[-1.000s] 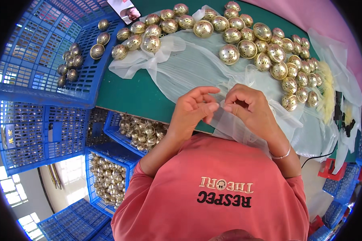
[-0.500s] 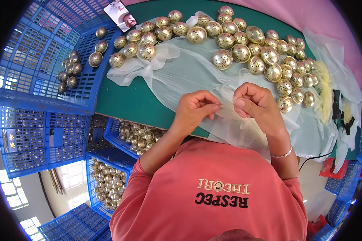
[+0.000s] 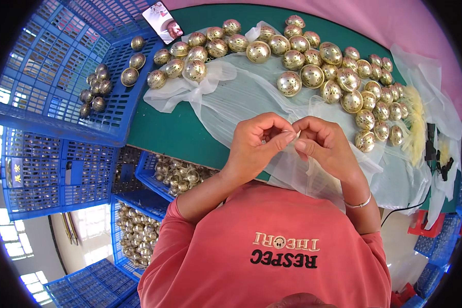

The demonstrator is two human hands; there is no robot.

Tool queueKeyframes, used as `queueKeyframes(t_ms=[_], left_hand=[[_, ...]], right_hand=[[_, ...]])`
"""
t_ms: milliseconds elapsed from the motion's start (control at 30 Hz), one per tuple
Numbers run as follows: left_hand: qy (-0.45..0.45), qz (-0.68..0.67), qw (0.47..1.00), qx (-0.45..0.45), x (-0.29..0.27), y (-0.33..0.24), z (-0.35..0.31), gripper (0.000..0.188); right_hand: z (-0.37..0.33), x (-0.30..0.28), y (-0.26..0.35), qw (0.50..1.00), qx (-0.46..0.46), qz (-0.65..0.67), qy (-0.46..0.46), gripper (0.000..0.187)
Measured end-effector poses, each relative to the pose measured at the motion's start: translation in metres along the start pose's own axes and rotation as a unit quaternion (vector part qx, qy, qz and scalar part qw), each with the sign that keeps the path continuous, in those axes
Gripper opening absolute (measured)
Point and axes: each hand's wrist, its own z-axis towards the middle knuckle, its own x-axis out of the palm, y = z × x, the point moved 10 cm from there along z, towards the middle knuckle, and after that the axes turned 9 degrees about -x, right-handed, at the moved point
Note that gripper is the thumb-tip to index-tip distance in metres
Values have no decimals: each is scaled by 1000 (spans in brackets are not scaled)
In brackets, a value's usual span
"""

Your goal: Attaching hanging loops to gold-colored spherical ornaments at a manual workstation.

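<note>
My left hand (image 3: 259, 143) and my right hand (image 3: 326, 146) meet fingertip to fingertip above the near part of the table. Both are closed in a pinch. A tiny whitish bit (image 3: 298, 134) shows between the fingertips, too small to name. Beneath the hands a sheer white sheet (image 3: 231, 105) is spread over the green tabletop (image 3: 164, 131). Beyond them lie many gold balls (image 3: 312, 76) with cut-out patterns, crowded along the back and right. A bundle of pale yellow strands (image 3: 412, 126) rests at the right, beside the balls.
A blue plastic crate (image 3: 113, 131) with several gold balls stands at the left edge. A phone (image 3: 162, 22) leans at its back corner. Lower crates (image 3: 119, 241) full of balls stand left of my body. Black items (image 3: 430, 146) and a cable lie at the right.
My hands have come together from slightly apart, the left moving right and the fingertips now touching. The whole view has shifted a little; the balls and crates stay as they were.
</note>
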Motion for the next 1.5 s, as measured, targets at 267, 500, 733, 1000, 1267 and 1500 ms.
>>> queueKeyframes(t_ms=[267,500,733,1000,1267,1500], left_hand=[[30,292,955,24,-3,-48,67,17],[-26,788,549,279,-10,-43,181,47],[-12,827,522,209,-17,-36,177,55],[36,522,848,79,-32,1,45,42],[-71,343,933,82,-71,45,-13,50],[-88,281,956,15,-78,74,-17,56]], right_hand=[[1,-29,19,987,-95,-88,-91,14],[0,-27,56,926,-277,-243,-86,11],[-12,-28,24,991,-91,-34,-94,7],[-4,-14,-12,990,-37,-97,-91,8],[14,23,-65,981,-1,-188,-52,9],[14,23,-74,968,-6,-242,-66,10]])
